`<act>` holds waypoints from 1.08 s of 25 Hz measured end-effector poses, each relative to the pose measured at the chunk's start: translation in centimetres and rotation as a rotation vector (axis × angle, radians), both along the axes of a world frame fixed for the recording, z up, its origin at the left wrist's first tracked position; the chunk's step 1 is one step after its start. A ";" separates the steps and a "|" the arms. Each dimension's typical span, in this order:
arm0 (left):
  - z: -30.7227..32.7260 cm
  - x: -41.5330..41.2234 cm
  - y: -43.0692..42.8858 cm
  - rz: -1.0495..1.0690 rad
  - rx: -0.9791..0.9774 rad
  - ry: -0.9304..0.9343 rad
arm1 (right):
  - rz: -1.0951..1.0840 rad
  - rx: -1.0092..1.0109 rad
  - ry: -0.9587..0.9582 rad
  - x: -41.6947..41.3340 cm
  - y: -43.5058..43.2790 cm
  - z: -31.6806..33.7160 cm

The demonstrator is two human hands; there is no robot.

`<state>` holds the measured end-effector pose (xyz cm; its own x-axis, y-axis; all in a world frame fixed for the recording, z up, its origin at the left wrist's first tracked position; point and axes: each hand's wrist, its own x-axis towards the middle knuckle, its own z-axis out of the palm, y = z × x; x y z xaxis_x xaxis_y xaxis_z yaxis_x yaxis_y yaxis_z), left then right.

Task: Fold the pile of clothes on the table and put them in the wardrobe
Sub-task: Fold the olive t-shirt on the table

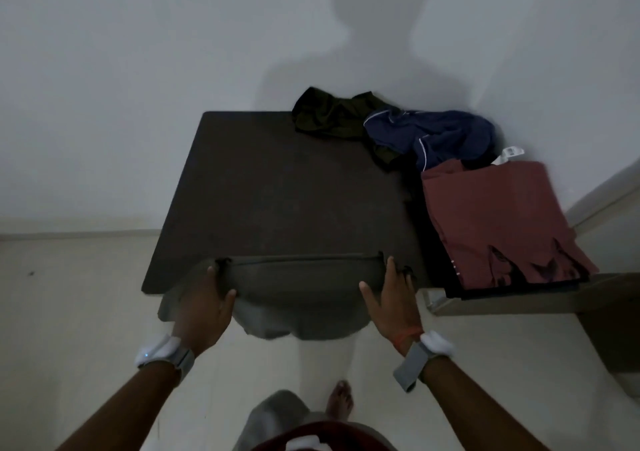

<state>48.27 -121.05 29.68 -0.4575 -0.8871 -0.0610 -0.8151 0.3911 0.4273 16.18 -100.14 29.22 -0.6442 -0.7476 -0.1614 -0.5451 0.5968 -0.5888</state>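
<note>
A grey garment [298, 284] lies across the near edge of the dark table [277, 191], its lower part hanging over the edge. My left hand [207, 298] grips its left end, thumb on top. My right hand [389, 295] holds its right end, fingers extended along the cloth and thumb spread. At the table's back right lie a crumpled dark green garment [329, 115] and a crumpled navy garment [429, 135]. A folded maroon shirt [495, 218] with a dark print rests on a dark folded piece at the right edge.
White walls close in behind and to the right of the table. A light surface [519, 298] juts out at the right below the folded stack. Pale floor lies at left and below, where my bare foot [341, 398] stands.
</note>
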 end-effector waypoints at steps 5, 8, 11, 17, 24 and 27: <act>0.5 -1.4 -1.5 0.032 -0.026 -0.095 | -0.017 0.008 0.284 -1.5 -3.5 -1.5; 0.7 -2.8 -4.0 0.005 -0.070 -0.100 | -0.009 0.012 0.352 -3.1 -5.6 -2.2; 0.5 -3.8 -7.0 -0.055 -0.114 -0.127 | -0.010 0.005 0.394 -4.5 -7.5 -2.2; 0.7 -5.1 -14.4 -0.250 -0.168 -0.159 | 0.009 0.042 0.396 -7.6 -12.1 -1.7; 0.3 -8.1 -24.0 -0.396 -0.174 -0.167 | 0.033 0.126 0.404 -12.1 -19.2 -2.3; 0.7 -9.4 -27.5 -0.481 -0.168 -0.176 | 0.037 0.152 0.408 -14.1 -21.5 -2.4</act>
